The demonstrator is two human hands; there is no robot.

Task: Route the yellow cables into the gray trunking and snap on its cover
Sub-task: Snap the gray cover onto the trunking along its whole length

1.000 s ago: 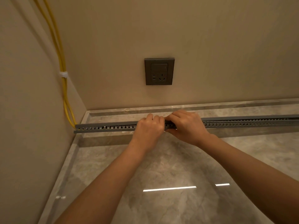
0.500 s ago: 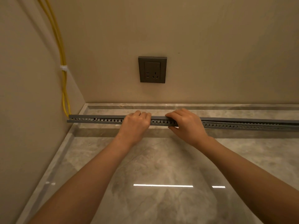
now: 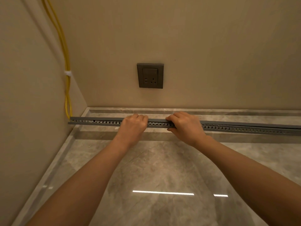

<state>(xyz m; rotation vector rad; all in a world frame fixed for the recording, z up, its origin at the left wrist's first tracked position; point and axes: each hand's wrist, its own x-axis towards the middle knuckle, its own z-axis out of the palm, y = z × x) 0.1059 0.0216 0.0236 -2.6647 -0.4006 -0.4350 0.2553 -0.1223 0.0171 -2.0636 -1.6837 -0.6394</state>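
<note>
A long gray slotted trunking [image 3: 156, 123] lies across the floor near the back wall, its left end against the left wall. A gray cover strip [image 3: 107, 119] lies along its top. Yellow cables [image 3: 67, 88] run down the left wall, held by a white clip [image 3: 68, 73], and enter the trunking's left end. My left hand [image 3: 132, 123] is curled over the trunking and cover left of the middle. My right hand [image 3: 184, 124] grips them a little to the right. The stretch under my hands is hidden.
A dark wall socket [image 3: 150, 75] sits on the back wall above the trunking. The glossy gray marble floor [image 3: 159, 168] spreads in front, with a raised stone border [image 3: 228, 111] along the walls.
My left hand has slid left along the trunking, away from my right hand. The view has shifted slightly, so the trunking looks more level.
</note>
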